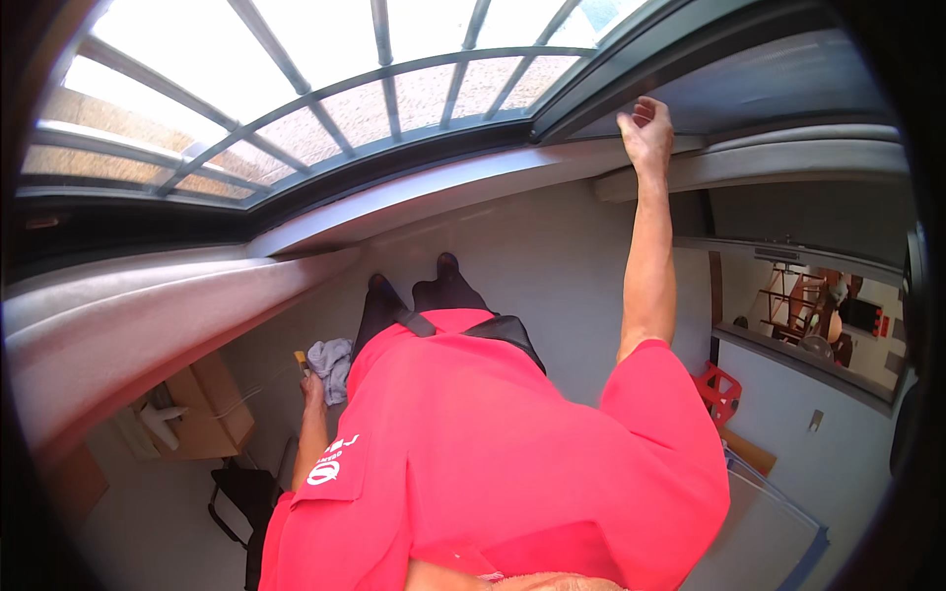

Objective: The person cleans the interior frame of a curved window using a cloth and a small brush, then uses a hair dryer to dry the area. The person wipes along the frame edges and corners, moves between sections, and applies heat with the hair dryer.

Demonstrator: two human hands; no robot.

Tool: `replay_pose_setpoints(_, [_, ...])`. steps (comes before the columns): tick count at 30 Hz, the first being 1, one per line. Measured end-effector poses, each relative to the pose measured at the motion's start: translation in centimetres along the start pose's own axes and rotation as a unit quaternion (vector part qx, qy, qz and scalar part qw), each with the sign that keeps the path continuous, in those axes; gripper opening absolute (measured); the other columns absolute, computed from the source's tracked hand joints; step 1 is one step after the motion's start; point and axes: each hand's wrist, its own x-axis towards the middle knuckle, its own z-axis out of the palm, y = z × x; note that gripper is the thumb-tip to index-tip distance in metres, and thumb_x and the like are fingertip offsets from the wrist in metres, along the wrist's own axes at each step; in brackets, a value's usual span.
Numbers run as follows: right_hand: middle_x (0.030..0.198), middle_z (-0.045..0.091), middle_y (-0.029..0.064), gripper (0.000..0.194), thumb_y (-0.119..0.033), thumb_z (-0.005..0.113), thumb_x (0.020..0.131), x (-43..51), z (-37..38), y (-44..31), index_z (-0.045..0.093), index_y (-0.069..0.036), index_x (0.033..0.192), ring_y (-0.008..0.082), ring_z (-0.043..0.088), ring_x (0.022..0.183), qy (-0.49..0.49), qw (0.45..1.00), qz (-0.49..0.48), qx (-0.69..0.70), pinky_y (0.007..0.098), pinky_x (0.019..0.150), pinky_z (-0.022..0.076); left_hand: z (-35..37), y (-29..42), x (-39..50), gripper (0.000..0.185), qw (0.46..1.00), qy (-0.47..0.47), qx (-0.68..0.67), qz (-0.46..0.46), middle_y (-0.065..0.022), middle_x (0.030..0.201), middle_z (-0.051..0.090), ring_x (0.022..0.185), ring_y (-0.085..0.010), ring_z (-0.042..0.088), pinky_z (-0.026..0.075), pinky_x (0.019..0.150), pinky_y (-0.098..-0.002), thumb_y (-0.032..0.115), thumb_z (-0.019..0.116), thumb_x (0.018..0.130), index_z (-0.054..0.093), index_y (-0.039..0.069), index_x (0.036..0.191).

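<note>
By my left side, my left hand (313, 389) grips a small brush (301, 361) with a yellowish tip and a crumpled grey cloth (332, 365). How the fingers divide between the two is hard to see. My right hand (650, 137) is raised on an outstretched arm in front of the dark window frame (591, 111) and the adjoining dark panel (783, 81). Its fingers are loosely curled, the thumb stands apart, and nothing shows in it. Contact between this hand and the frame cannot be made out. Beyond the glass run metal bars (384, 70).
A pale sill (443, 173) runs below the window. Padded-looking pale ledges (148, 310) flank it. To the left are a light wooden cabinet (211, 402) and a black chair (247, 491). On the right are a red plastic stool (717, 391), an interior window (820, 318) and a blue-edged panel (768, 517).
</note>
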Motion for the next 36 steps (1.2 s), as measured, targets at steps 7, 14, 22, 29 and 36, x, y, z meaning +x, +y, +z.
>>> replay_pose_setpoints(7, [0.095, 0.07, 0.0203, 0.033, -0.021, 0.072, 0.081, -1.0, 0.6, -3.8, 0.061, -0.002, 0.105, 0.0459, 0.071, 0.092, -0.013, 0.993, -0.081, -0.084, 0.0568, 0.082, 0.0581, 2.4, 2.0, -2.2, 0.065, 0.998, 0.003, 0.062, 0.013, -0.0266, 0.119, 0.074, 0.11, -0.0345, 0.072, 0.056, 0.085, -0.0494, 0.049, 0.068, 0.094, 0.072, -0.009, 0.124])
replay_pose_setpoints(14, [0.096, 0.074, 0.0101, 0.022, -0.013, 0.073, 0.089, -4.0, 1.2, -7.0, 0.07, -0.006, 0.109, 0.0293, 0.075, 0.085, -0.147, 0.97, -0.106, 0.164, 0.0424, 0.079, 0.0593, 4.7, 3.0, -5.2, 0.066, 0.989, -0.004, 0.138, 0.049, -0.0264, 0.119, 0.074, 0.11, -0.0337, 0.072, 0.056, 0.084, -0.0493, 0.049, 0.068, 0.094, 0.072, -0.009, 0.124])
replay_pose_setpoints(22, [0.11, 0.075, 0.0121, 0.04, -0.01, 0.068, 0.088, -10.6, -2.7, 0.1, 0.068, -0.002, 0.127, 0.0223, 0.076, 0.084, -0.253, 0.958, -0.079, 0.111, 0.0369, 0.082, 0.0602, 7.2, 3.5, -5.4, 0.079, 0.988, -0.066, 0.111, 0.081, -0.0207, 0.116, 0.076, 0.106, -0.0298, 0.071, 0.055, 0.088, -0.0475, 0.061, 0.076, 0.088, 0.073, -0.009, 0.124])
replay_pose_setpoints(29, [0.114, 0.076, 0.0134, 0.045, -0.015, 0.071, 0.088, -17.1, -8.6, 11.7, 0.069, 0.0, 0.131, 0.0204, 0.077, 0.093, -0.263, 0.955, 0.115, 0.072, 0.0361, 0.081, 0.0611, 9.6, 1.2, -7.2, 0.079, 0.979, -0.075, 0.191, 0.012, -0.0181, 0.117, 0.075, 0.1, -0.0278, 0.071, 0.056, 0.083, -0.0451, 0.055, 0.083, 0.083, 0.071, -0.011, 0.126])
replay_pose_setpoints(36, [0.111, 0.077, 0.0071, 0.033, -0.016, 0.076, 0.093, -11.0, -16.6, 18.6, 0.074, -0.003, 0.124, 0.0143, 0.074, 0.098, -0.172, 0.867, 0.325, 0.335, 0.0328, 0.075, 0.0627, 15.1, 0.4, -10.1, 0.099, 0.986, -0.097, 0.136, -0.016, -0.0268, 0.127, 0.072, 0.11, -0.0351, 0.072, 0.056, 0.094, -0.0477, 0.065, 0.082, 0.079, 0.065, -0.016, 0.133])
